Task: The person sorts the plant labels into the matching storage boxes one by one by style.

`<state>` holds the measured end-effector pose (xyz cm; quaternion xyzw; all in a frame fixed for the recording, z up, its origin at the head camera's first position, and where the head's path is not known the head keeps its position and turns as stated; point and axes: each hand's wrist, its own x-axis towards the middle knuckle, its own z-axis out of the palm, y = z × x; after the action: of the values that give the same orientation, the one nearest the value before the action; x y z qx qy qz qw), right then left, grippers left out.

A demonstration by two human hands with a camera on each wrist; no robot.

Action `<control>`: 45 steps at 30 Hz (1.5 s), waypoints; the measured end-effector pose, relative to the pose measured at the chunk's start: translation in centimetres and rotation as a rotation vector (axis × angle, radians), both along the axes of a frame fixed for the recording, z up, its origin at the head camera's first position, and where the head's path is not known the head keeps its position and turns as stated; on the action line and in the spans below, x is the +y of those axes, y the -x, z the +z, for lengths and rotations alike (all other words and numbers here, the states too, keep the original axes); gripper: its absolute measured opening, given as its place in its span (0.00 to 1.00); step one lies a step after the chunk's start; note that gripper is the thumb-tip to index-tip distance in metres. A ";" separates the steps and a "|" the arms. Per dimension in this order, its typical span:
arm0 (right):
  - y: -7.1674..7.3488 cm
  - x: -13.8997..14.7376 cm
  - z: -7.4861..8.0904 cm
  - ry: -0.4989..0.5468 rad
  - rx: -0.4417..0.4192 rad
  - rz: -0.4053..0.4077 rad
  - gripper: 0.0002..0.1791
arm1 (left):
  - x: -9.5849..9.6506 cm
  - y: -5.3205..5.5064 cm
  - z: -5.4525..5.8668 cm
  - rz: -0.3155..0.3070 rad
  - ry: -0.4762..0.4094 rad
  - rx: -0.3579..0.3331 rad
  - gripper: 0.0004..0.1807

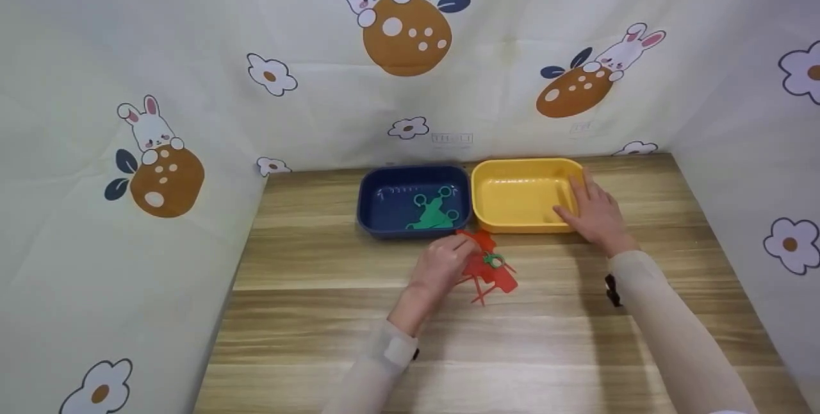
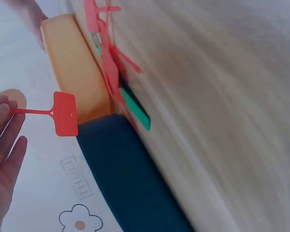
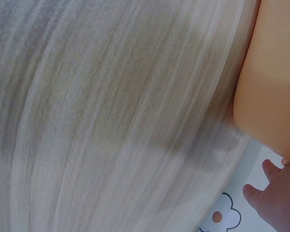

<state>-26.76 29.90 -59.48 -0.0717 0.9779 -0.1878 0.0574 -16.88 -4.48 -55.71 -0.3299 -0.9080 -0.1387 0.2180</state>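
The left hand (image 1: pixel 441 264) pinched a red tag (image 2: pixel 65 114) by its thin stem, inviting a twist. The right hand (image 1: pixel 597 214), fingers spread, could nudge the yellow box (image 1: pixel 519 199) from three o'clock.

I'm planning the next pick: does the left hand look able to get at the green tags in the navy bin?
Probably yes: the left hand is near the open navy bin and nothing covers the green tags, though that hand pinches a red tag.

Noted smooth, glossy plas. on yellow bin (image 1: pixel 516 199) & blue bin (image 1: pixel 389 207), matt plas. on red tags (image 1: pixel 485 271) & green tags (image 1: pixel 432 216), wood-grain table (image 1: pixel 512 356) w/ sheen, creased cloth-like wall (image 1: pixel 500 90).
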 end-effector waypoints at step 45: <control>0.0 -0.1 -0.3 0.013 0.030 -0.003 0.49 | 3.6 6.2 1.0 -0.063 -0.039 0.095 0.08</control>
<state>-26.81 29.85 -59.81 -0.0736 0.9775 -0.1932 0.0419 -23.04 -0.86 -54.68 -0.3601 -0.8828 -0.1474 0.2630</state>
